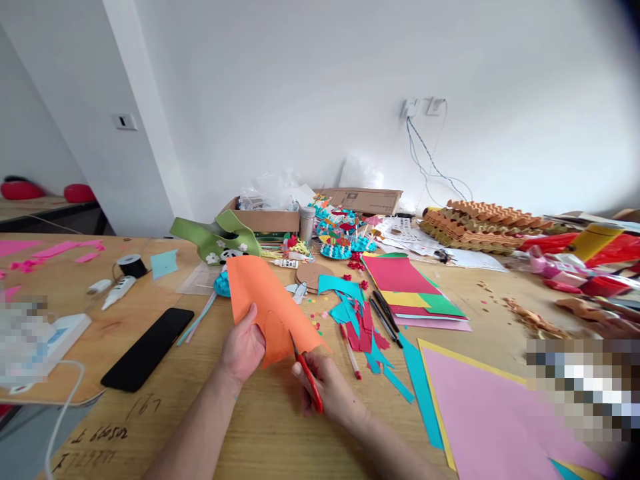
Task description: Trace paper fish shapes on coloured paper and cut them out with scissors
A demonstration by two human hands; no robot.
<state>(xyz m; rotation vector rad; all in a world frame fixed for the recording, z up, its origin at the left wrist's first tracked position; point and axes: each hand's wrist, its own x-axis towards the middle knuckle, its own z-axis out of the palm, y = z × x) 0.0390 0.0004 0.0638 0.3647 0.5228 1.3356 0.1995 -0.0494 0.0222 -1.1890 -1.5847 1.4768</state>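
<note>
An orange sheet of paper [255, 293] is held up over the table, with a faint drawn outline on its lower part. My left hand [243, 345] grips its lower left edge, thumb on the front and the other fingers mostly behind it. Red-handled scissors [311, 381] are in my right hand [325, 387], fingers closed around the handles. The blades point up and left and meet the paper beside the outline. Right of the sheet lie blue and red paper scraps [367, 327] and a red-capped pen [351, 353].
A black phone [147, 348] lies on the left, near a roll of black tape [131, 265]. Behind the sheet stand a green felt basket [215, 241] and a cardboard box [270, 220]. Stacked coloured paper [407, 277] and large pink sheets [490, 413] lie to the right.
</note>
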